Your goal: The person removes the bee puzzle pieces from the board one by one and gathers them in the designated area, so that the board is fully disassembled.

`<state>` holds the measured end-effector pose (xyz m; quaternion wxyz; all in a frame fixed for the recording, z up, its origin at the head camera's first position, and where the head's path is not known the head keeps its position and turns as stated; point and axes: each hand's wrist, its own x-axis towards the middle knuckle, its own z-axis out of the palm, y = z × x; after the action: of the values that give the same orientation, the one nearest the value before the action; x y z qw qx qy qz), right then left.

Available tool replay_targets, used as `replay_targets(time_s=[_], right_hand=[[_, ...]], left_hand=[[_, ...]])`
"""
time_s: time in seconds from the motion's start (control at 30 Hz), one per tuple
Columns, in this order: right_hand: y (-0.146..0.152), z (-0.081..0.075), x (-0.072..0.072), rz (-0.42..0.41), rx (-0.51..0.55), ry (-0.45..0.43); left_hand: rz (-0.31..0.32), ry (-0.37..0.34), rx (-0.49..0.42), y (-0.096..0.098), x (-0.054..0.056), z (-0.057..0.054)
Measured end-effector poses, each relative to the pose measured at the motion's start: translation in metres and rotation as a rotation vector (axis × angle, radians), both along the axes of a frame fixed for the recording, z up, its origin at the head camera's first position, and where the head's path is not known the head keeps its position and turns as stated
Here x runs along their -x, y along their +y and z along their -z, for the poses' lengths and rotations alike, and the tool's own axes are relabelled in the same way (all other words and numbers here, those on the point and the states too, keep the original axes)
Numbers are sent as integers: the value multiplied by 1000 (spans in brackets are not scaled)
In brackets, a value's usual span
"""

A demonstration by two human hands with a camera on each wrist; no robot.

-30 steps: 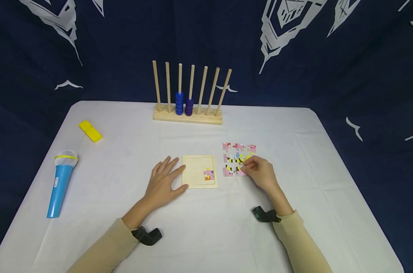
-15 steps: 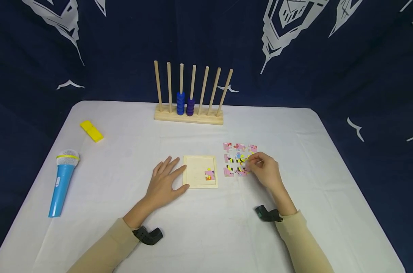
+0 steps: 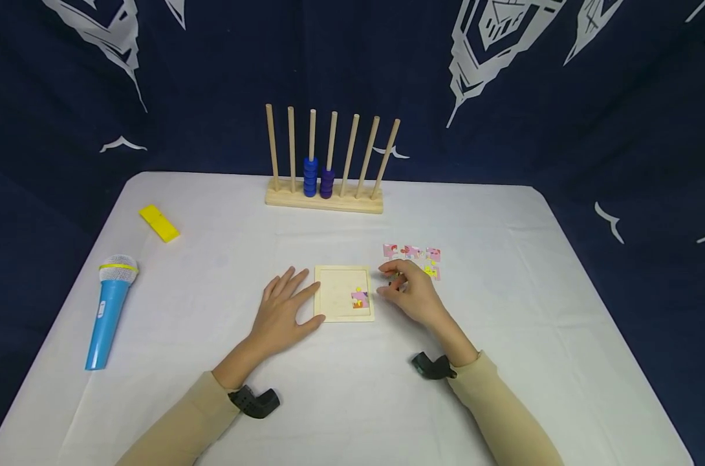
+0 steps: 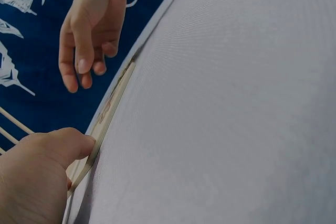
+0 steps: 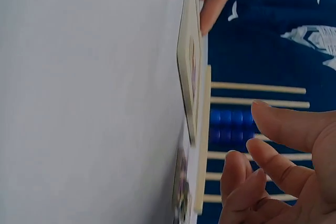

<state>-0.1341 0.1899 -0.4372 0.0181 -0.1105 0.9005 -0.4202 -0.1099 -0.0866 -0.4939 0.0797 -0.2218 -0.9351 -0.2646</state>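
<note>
A square wooden puzzle tray [image 3: 335, 292] lies mid-table, one pink jigsaw piece [image 3: 360, 299] in its lower right corner. My left hand [image 3: 279, 316] spreads its fingers flat beside the tray, with index fingertip and thumb at its left edge; the left wrist view shows that thumb against the rim [image 4: 121, 92]. My right hand [image 3: 418, 299] hovers right of the tray, thumb and fingers apart and loosely bent. Nothing shows between them in the right wrist view, where the hand [image 5: 270, 166] is close. Loose pink jigsaw pieces [image 3: 433, 255] lie beyond and under that hand, which hides several.
Behind the tray stands a wooden peg rack [image 3: 323, 202] with blue rings [image 3: 310, 178] and purple rings [image 3: 326, 184] on two pegs. At the left lie a blue toy microphone [image 3: 108, 317] and a yellow block [image 3: 159, 223]. A dark patterned cloth hangs beyond the white table.
My right hand first shifts slightly right from the lower right loose pieces, then moves left toward the tray, its thumb and fingers spreading apart. My left hand stays at the tray's edge.
</note>
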Motion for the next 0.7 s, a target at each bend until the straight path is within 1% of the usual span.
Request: replay_targets(time_s=[0.17, 0.27, 0.43, 0.7], right_hand=[[-20, 3, -1, -93, -17, 24], [-27, 4, -2, -124, -32, 23], [-32, 6, -3, -121, -47, -2], [-33, 6, -4, -108, -68, -17]], left_hand=[[0, 10, 11, 0, 0, 0], [-1, 16, 14, 0, 1, 0], [-1, 7, 17, 1, 1, 1], [-5, -7, 17, 1, 0, 1]])
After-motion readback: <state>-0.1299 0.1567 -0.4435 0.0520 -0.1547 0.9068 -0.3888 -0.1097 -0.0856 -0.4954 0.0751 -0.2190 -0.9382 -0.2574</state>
